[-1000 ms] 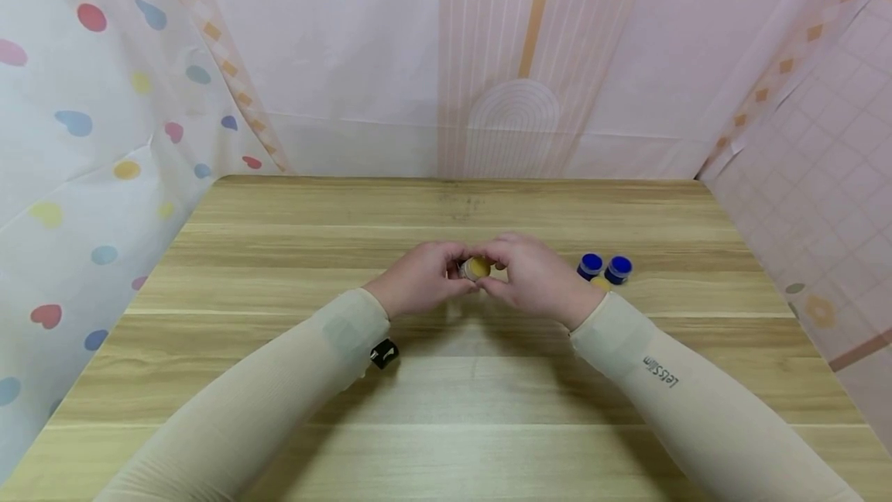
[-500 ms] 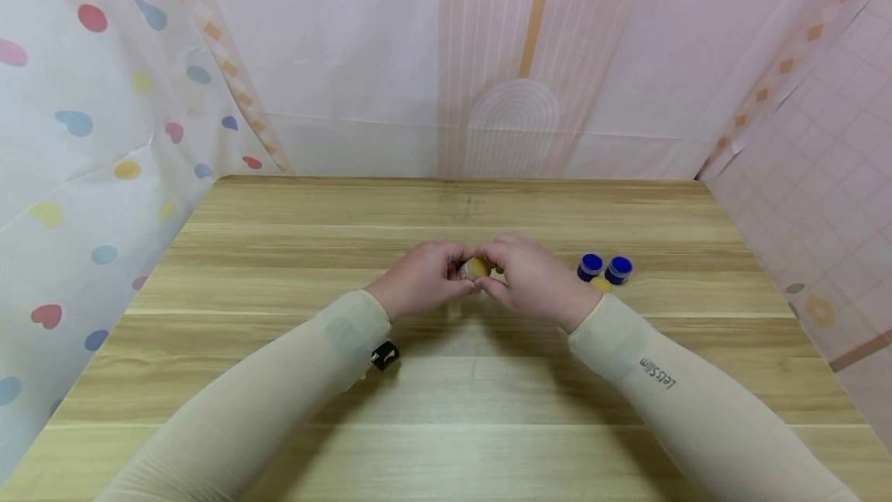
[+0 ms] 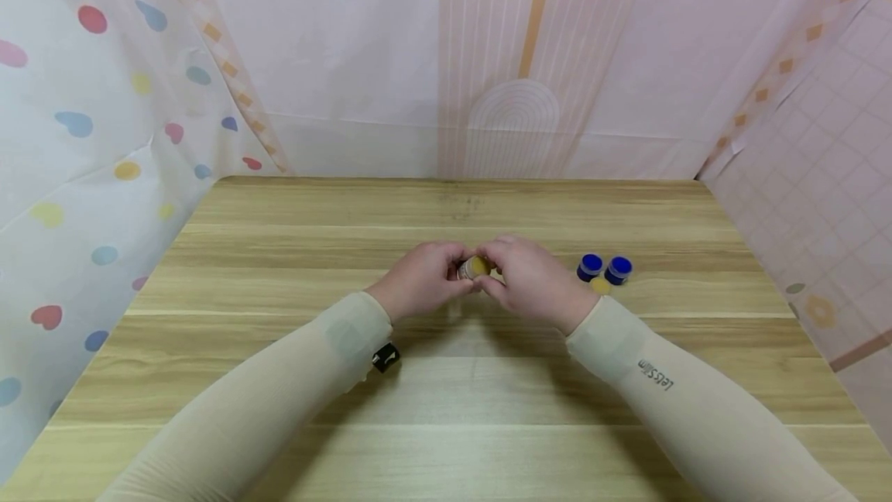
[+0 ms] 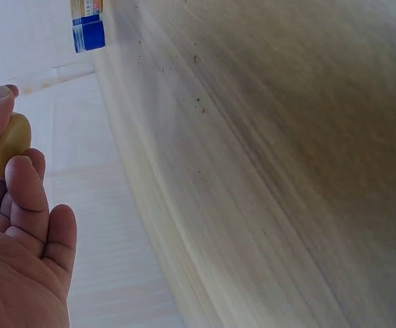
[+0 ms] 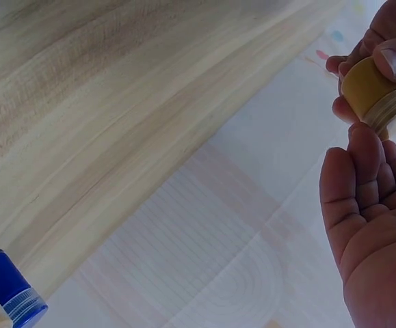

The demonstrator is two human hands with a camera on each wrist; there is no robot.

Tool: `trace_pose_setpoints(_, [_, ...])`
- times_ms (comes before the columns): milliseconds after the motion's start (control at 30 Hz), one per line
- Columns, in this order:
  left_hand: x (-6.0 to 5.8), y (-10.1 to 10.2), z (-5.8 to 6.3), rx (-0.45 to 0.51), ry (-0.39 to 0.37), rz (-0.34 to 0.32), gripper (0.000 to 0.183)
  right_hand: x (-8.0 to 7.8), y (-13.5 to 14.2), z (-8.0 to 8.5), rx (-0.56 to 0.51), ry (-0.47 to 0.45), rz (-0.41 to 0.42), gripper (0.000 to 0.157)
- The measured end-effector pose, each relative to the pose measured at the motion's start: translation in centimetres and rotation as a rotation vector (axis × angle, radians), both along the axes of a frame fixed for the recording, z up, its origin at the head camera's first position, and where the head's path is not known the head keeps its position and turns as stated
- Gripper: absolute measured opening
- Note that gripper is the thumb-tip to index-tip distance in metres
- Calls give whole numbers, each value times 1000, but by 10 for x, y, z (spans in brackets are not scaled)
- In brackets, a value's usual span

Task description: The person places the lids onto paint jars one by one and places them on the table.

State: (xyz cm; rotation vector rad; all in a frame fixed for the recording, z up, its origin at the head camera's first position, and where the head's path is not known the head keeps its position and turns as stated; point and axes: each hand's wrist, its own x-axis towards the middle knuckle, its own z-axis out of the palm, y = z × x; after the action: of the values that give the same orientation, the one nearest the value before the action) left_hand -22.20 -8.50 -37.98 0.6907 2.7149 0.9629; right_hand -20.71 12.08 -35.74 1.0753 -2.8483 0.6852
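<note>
A small paint jar with a yellow top (image 3: pixel 478 266) is between my two hands, tilted so its top faces right and up. My left hand (image 3: pixel 421 279) grips the jar's body from the left. From the right, my right hand (image 3: pixel 533 277) pinches its yellow end with thumb and fingers. A clear band (image 5: pixel 386 109) shows on this jar in the right wrist view. Part of its printed side is visible in the left wrist view, beside the yellow cap (image 4: pixel 14 142). Fingers cover much of the jar.
Two blue paint jars (image 3: pixel 590 265) (image 3: pixel 619 269) stand right of my right hand, with another yellow-topped jar (image 3: pixel 600 285) in front, partly hidden by the wrist. The wooden table (image 3: pixel 446 386) meets a patterned cloth (image 3: pixel 362 130) at its back edge.
My right wrist and sleeve have shifted slightly left and turned a little. Both hands stay at the yellow-topped jar, which is almost in the same place.
</note>
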Motion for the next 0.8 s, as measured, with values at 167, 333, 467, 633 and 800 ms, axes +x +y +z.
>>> trace_pose_setpoints(167, [1, 1, 1, 2, -9, -2, 26, 0, 1, -1, -28, -27, -13, 28])
trace_pose_setpoints(333, [0, -1, 2, 36, -10, -40, 37, 0, 6, 1, -75, -49, -22, 28])
trace_pose_setpoints(467, [1, -3, 2, 28, -23, -55, 52, -1, 13, 5, -75, -56, -41, 26])
trace_pose_setpoints(633, [0, -11, 2, -27, 12, -26, 61, -3, 27, 9, -42, -65, -82, 24])
trace_pose_setpoints(800, [-4, -21, 1, -111, 80, 6, 71, -6, 50, 11, -9, -76, -162, 24])
